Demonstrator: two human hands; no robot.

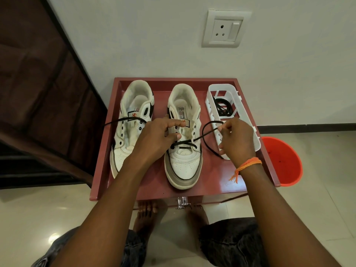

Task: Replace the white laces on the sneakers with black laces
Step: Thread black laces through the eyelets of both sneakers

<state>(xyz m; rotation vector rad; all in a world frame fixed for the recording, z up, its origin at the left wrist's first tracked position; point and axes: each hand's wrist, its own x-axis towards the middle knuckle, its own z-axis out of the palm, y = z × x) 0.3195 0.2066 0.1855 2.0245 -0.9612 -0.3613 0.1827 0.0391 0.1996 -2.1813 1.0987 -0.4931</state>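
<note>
Tongue label point(182, 112) on right sneaker point(184, 143) shows flag, lettering unreadable.

A white wall socket point(224, 28) with a switch sits on the pale wall above the red table point(227, 182). An orange bucket point(283, 160) stands on the tiled floor point(317, 189) just beside the table. Dark wooden furniture point(38, 93) fills the left side.
</note>
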